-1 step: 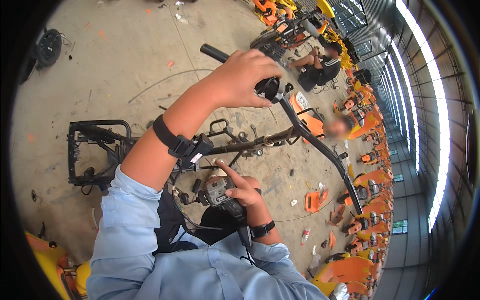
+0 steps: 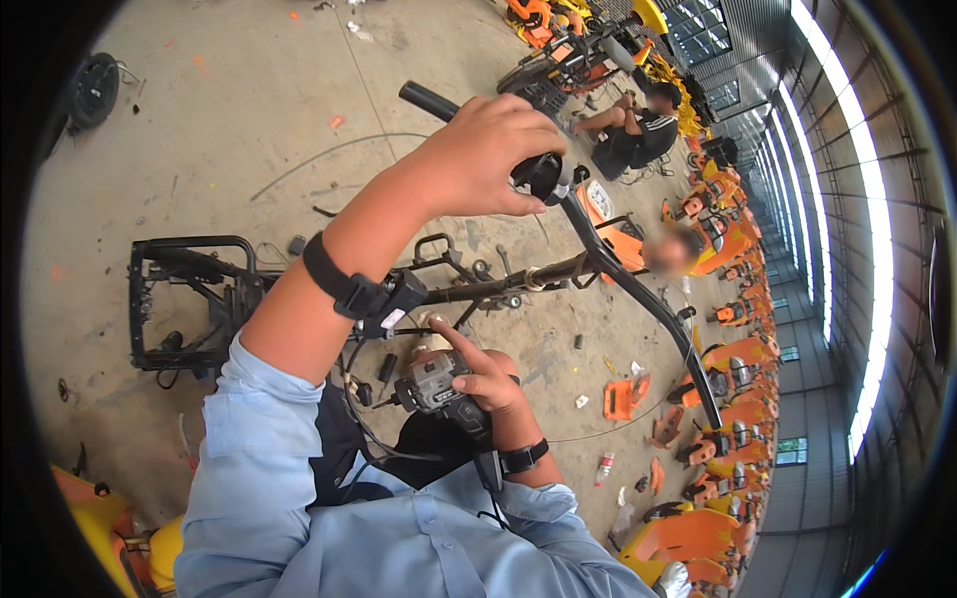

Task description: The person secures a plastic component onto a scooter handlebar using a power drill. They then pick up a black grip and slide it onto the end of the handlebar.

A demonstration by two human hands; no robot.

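Handlebar (image 2: 598, 249) of the stripped black bike frame (image 2: 189, 299) runs as one long curved tube from the rubber end grip (image 2: 429, 100) at upper left, under my palm, and down to the lower right, where it ends above the concrete floor (image 2: 249, 130). My left hand (image 2: 488, 154) is closed over the bar near its middle clamp, fingers wrapped round the top, so that grip is holding the handlebar. My right hand (image 2: 483, 384) sits lower and closer to my chest, closed around a grey-and-black power tool (image 2: 434, 384), index finger stretched along its body. The tool's nose points up and to the left, toward the stem and frame tube (image 2: 498, 289) just below the bar. So the bar lies above and ahead of the tool, its long axis crossing in front of me, and my left hand is the nearer one to it. Orange plastic parts (image 2: 623, 399) lie scattered on the floor to the right.
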